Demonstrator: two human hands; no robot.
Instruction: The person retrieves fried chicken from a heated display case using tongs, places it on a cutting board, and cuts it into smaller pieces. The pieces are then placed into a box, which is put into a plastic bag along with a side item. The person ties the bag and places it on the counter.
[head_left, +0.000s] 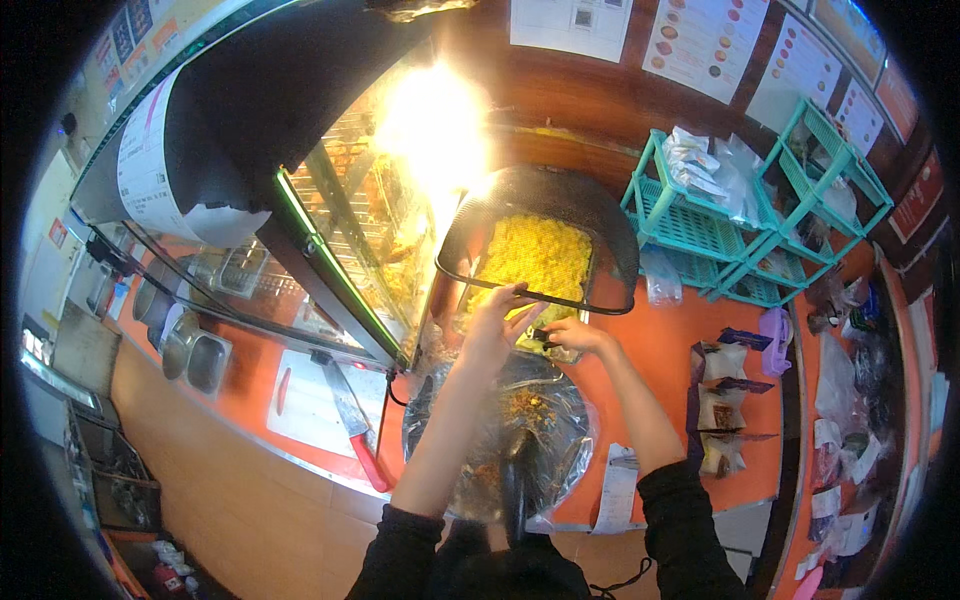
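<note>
My left hand (pixel 497 325) grips the front rim of a black mesh food cover (pixel 600 215), which is raised and tilted over a tray. Yellow chopped food (pixel 530 255) fills the tray and shows partly through the mesh. Just under the rim, my right hand (pixel 577 336) is closed on a small dark handle at the tray's near end; the kind of tool cannot be made out. Closer to me lies a round pan lined with clear plastic (pixel 570 430), with brownish crumbs (pixel 528 405) on it and a black handle (pixel 517 480) pointing toward me.
At left stands a lit glass display case (pixel 350 250). A red-handled knife (pixel 362 440) rests by a white cutting board (pixel 310 405). Several small packages (pixel 720 410) line the counter's right side. Behind them stand teal plastic racks (pixel 690 210) with bags. A paper slip (pixel 615 490) lies near the front edge.
</note>
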